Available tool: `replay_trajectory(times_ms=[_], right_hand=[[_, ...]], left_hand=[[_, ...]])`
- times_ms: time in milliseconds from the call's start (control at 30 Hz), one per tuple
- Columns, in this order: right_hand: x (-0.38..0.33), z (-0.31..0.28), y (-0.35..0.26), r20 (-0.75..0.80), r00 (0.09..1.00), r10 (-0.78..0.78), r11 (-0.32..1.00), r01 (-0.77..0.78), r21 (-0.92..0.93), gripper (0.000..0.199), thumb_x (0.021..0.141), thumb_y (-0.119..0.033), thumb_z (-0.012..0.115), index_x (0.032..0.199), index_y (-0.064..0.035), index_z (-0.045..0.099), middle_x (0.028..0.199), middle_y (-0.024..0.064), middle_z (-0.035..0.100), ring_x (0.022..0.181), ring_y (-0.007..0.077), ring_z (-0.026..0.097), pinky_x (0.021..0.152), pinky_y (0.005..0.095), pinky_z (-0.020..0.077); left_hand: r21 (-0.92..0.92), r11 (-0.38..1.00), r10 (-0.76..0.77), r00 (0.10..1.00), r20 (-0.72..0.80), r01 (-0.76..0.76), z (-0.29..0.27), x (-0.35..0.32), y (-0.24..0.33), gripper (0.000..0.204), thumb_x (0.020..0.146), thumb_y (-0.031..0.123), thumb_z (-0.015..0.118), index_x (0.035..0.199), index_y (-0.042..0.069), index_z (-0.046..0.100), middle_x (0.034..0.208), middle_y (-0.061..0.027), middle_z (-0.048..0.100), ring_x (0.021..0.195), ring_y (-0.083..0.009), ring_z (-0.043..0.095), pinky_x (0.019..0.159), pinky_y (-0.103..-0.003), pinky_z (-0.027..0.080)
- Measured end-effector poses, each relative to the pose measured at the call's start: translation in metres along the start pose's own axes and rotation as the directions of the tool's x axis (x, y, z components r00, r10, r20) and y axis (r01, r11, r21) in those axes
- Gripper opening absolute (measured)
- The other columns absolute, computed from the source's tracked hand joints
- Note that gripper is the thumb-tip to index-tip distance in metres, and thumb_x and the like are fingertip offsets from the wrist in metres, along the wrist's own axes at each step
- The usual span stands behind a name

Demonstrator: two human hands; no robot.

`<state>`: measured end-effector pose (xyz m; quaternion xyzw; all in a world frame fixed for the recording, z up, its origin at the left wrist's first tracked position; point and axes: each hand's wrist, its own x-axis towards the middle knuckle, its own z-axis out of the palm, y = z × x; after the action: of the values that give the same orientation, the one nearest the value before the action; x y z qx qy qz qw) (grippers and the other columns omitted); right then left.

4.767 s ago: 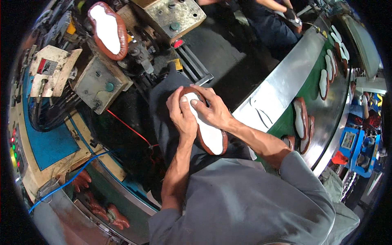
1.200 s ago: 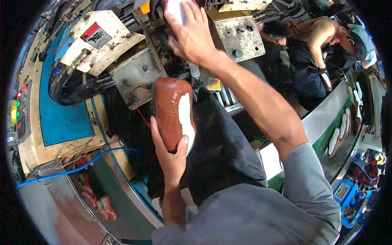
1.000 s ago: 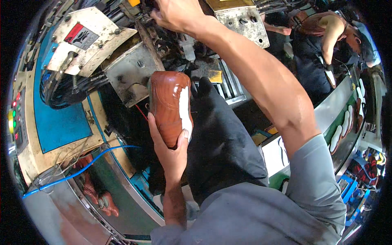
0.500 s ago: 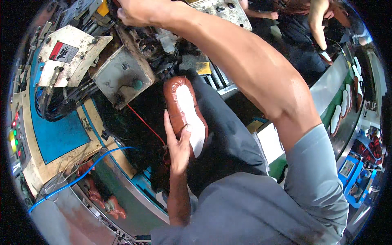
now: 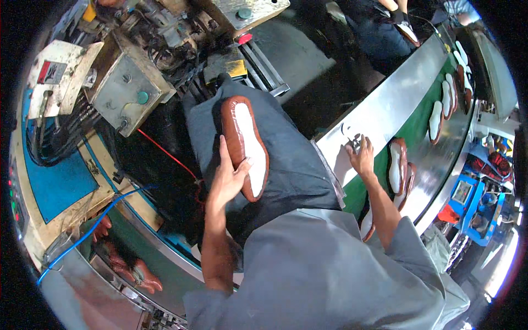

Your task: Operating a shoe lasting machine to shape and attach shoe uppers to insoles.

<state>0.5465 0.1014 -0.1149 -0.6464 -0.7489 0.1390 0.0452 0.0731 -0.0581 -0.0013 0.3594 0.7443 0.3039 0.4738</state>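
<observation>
My left hand (image 5: 226, 179) grips a brown shoe upper (image 5: 233, 126) stretched over a last, sole side up, with a white insole along its middle. It rests over my dark-trousered leg, thumb on the insole and fingers along the brown side. Over the shiny metal ledge (image 5: 379, 118) to the right, my right hand (image 5: 362, 158) has its fingers bent around a small dark metallic thing (image 5: 356, 144). Its kind cannot be made out. A pale ring-like shape (image 5: 347, 131) shows on the ledge just beyond the fingertips.
A soiled machine with a grey box (image 5: 125, 96) stands ahead and left. Several similar shoes (image 5: 397, 165) lie along the green conveyor belt (image 5: 421, 127) at right. More brown uppers (image 5: 146, 275) are low at left, near a blue hose (image 5: 91, 236). Another person's hand (image 5: 400, 16) is far right.
My right arm has swung back from the machine at far left to the ledge on the right. The shoe stays in my left hand. My view has shifted right.
</observation>
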Motion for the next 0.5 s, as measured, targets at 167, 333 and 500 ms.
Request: replay_trajectory(times_ms=[167,333,500], right_hand=[[-0.013,-0.013,-0.011,-0.112,0.991,-0.068,0.997,0.063,-0.054,0.048,0.100,-0.026,0.072,0.143,-0.0086,0.063,0.127,0.0193,0.063,0.117,0.0378,0.058,0.101,0.0520,0.0492],[-0.002,-0.013,-0.001,0.013,0.999,-0.044,0.999,0.045,-0.014,0.040,0.106,-0.027,0.063,0.134,0.0005,0.068,0.119,0.0200,0.067,0.108,0.0353,0.064,0.095,0.0465,0.0539],[0.044,-0.054,-0.088,0.731,0.679,-0.067,0.165,-0.715,0.679,0.045,0.110,-0.037,0.059,0.135,0.0010,0.060,0.102,0.0129,0.072,0.088,0.0209,0.069,0.081,0.0362,0.0573]], left_hand=[[0.286,0.957,0.093,0.981,-0.170,-0.041,-0.026,0.046,0.038,0.091,0.100,0.040,0.073,0.169,0.002,0.028,0.159,-0.0353,0.047,0.142,-0.0502,0.053,0.119,-0.052,0.043],[-0.206,0.962,0.126,0.958,-0.258,-0.182,0.006,0.082,0.034,0.081,0.104,0.015,0.069,0.172,0.005,0.025,0.172,-0.0225,0.037,0.157,-0.0341,0.040,0.128,-0.043,0.034],[-0.286,0.935,0.139,0.958,-0.252,-0.211,0.009,0.078,0.033,0.081,0.104,0.009,0.070,0.172,0.008,0.026,0.167,-0.0185,0.044,0.152,-0.0288,0.045,0.126,-0.040,0.036]])
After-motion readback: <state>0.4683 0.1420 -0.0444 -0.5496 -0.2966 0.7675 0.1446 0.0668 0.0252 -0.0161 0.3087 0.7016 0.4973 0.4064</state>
